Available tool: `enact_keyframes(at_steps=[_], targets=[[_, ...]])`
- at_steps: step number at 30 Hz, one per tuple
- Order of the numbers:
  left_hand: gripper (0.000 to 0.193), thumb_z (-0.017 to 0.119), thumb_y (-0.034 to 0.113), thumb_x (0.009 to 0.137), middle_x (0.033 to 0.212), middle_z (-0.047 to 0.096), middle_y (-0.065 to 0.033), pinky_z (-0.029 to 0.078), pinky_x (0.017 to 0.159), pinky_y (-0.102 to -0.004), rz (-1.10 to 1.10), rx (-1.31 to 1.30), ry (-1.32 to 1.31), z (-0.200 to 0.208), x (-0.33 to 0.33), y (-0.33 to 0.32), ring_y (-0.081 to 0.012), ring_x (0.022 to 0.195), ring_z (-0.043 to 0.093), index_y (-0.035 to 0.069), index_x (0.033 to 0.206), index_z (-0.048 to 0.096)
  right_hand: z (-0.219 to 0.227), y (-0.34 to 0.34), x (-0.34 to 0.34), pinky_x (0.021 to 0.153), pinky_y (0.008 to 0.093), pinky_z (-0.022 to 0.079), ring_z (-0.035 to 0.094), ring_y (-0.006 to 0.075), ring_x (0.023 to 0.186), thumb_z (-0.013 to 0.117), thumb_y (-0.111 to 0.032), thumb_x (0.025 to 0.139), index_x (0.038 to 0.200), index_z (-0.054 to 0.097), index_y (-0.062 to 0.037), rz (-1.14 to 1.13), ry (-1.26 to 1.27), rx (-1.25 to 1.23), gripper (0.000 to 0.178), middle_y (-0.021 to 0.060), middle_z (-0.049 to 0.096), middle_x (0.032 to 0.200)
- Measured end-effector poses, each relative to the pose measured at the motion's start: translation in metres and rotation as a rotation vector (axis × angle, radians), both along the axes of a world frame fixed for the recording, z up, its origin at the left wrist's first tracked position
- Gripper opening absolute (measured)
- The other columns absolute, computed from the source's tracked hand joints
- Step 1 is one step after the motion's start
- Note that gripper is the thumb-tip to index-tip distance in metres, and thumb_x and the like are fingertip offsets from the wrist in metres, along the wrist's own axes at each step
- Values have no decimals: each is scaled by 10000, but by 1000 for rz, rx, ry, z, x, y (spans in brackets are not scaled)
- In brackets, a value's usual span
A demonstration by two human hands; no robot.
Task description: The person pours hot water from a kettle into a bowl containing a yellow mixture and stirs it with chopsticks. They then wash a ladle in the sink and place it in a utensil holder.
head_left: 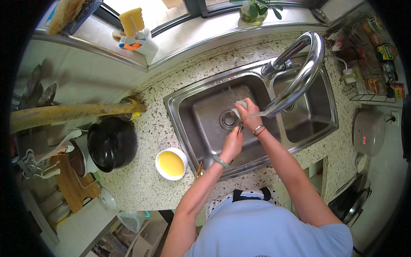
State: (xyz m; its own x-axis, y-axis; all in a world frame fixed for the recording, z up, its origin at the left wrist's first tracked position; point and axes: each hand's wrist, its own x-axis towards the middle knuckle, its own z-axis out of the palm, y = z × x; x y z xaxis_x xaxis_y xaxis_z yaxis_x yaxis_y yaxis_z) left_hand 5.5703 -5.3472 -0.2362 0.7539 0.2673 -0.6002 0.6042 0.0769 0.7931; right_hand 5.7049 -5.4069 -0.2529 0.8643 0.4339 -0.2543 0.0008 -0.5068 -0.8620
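Note:
Both my hands are over the large left basin of the steel sink (201, 132), near its drain (229, 120). My right hand (250, 116) is closed on a whitish scrubbing cloth or sponge (240, 106). Just below it, my left hand (232, 143) grips a thin metal utensil (240, 127); its far end is hidden by the right hand and cloth. From the chrome faucet (295, 88), water runs onto my right hand. On the counter left of the sink stands a white bowl (184, 159) of yellow liquid (170, 162).
Brown chopsticks (199, 170) lean at the sink's front-left edge. A black pot (112, 143) sits at the left, below a long yellowish pole (72, 115). A smaller basin (314, 115) adjoins on the right. A wire rack (368, 64) holds jars; a plant vase (252, 13) stands on the sill.

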Motion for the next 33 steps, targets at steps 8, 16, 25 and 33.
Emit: enact_keyframes(at_steps=[8, 16, 25, 33], targets=[[227, 531, 153, 970, 632, 575, -53, 415, 527, -330, -107, 198, -62, 29, -17, -5, -162, 547, 535, 57, 1147, 634, -65, -25, 40, 751, 343, 535, 671, 255, 903, 701, -423, 824, 1060, 630, 54, 9, 418, -130, 537, 151, 692, 936], [274, 437, 338, 1043, 601, 329, 59, 269, 417, -206, 432, -1055, 7, 30, -8, 18, -53, 478, 299, 90, 1021, 553, -55, -53, 22, 629, 311, 595, 700, 182, 832, 603, -285, 957, 1149, 645, -66, -259, 1074, 524, 294, 88, 707, 988], [369, 427, 307, 1039, 594, 294, 30, 290, 415, -219, 701, -2216, -29, 4, 10, 3, -75, 500, 316, 86, 744, 423, -32, -39, -33, 701, 269, 492, 611, 101, 777, 732, -90, 837, 995, 635, -61, -446, 590, 588, 187, 8, 674, 909], [380, 409, 342, 1046, 606, 285, 32, 260, 397, -214, 710, -2107, -49, 24, 10, -14, -73, 487, 280, 82, 769, 419, -41, -17, -36, 683, 386, 495, 621, 281, 688, 750, -192, 791, 875, 641, -12, -348, -34, 145, 226, 136, 672, 769]])
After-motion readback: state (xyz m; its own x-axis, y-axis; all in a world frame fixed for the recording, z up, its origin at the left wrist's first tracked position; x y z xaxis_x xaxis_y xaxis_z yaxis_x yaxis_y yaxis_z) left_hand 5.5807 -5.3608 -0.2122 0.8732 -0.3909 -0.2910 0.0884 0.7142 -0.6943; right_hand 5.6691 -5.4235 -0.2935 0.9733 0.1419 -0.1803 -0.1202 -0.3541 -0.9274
